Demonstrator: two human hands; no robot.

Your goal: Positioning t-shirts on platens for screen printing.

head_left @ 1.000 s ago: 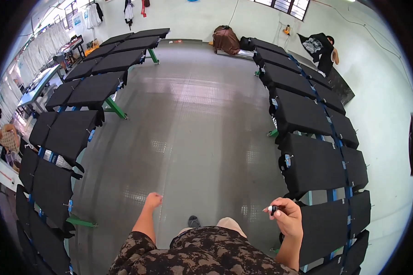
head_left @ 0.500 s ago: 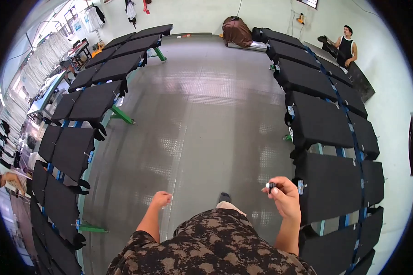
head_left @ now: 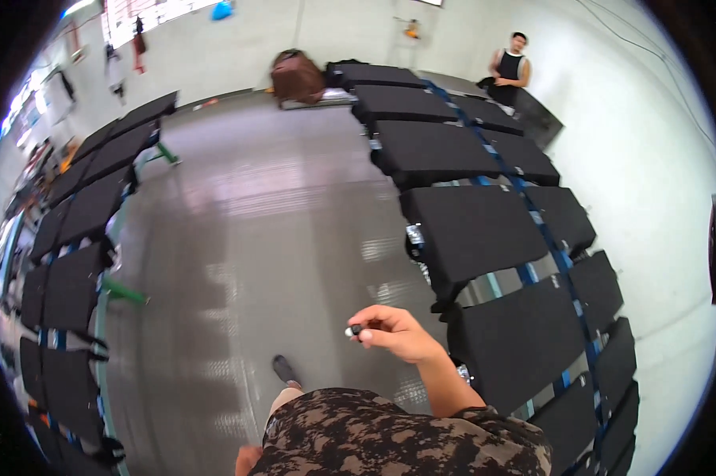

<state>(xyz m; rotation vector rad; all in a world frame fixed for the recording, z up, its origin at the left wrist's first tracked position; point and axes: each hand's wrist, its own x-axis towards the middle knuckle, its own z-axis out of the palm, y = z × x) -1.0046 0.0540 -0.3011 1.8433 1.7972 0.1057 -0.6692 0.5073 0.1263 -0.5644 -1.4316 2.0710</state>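
Note:
Between the thumb and fingers of my right hand (head_left: 399,336) is a small black-and-white object (head_left: 354,331), too small to name. That hand is closed in a pinch in front of my body, just left of the near part of the right-hand row. The closest board there is covered with a black cloth piece (head_left: 517,337), apart from my fingers. Low at the bottom edge, beside my patterned shirt, a bit of my left hand (head_left: 248,458) shows. Its fingers are hidden.
Rows of boards draped in black cloth line both sides, the left row (head_left: 72,289) on green legs (head_left: 125,291). A grey floor aisle (head_left: 271,270) runs between. A brown covered bundle (head_left: 298,77) stands at the back; a person (head_left: 510,67) is at the far right.
My view has swung right, so the right row fills more of it. My left hand has dropped to the lower edge. The right hand still pinches the small object.

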